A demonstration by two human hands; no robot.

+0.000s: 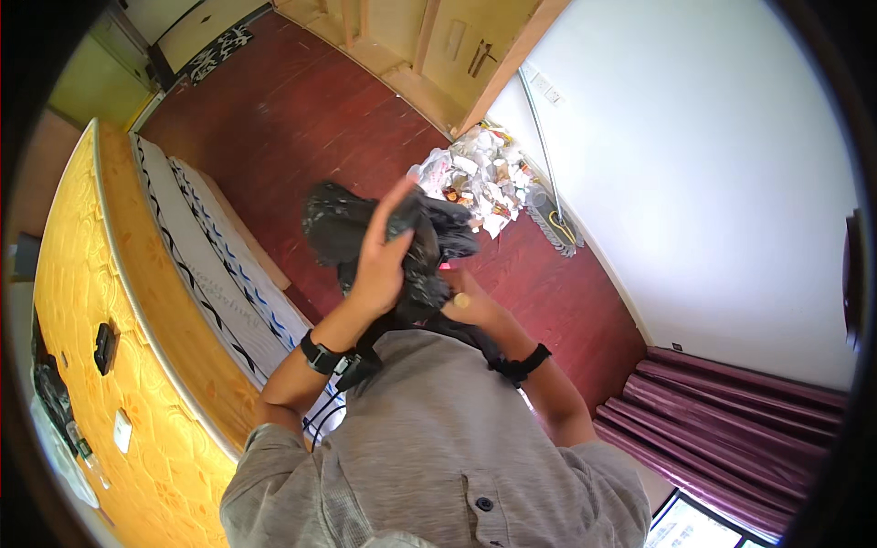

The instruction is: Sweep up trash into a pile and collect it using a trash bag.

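Note:
In front of my chest is a crumpled black plastic bag (338, 224), bunched and partly blurred. My left hand (379, 265) lies against it, index finger stretched out and thumb apart; the other fingers are hidden. Lower on the right, my right hand (466, 300) is closed on the bag, its fingertips partly covered by the plastic. A small pink bit (445, 267) shows beside that hand. Black bands circle both wrists. Beyond the bag, a heap of mixed litter (489, 178), with papers, wrappers and clear plastic, lies on the dark red floor (274, 119).
A grey broom head (553, 224) rests beside the litter, its pole leaning along the white wall (694, 164). To the left stands a bed with a yellow mattress (137, 365). Wooden shelving (438, 55) is ahead; purple curtains (713, 411) hang at right.

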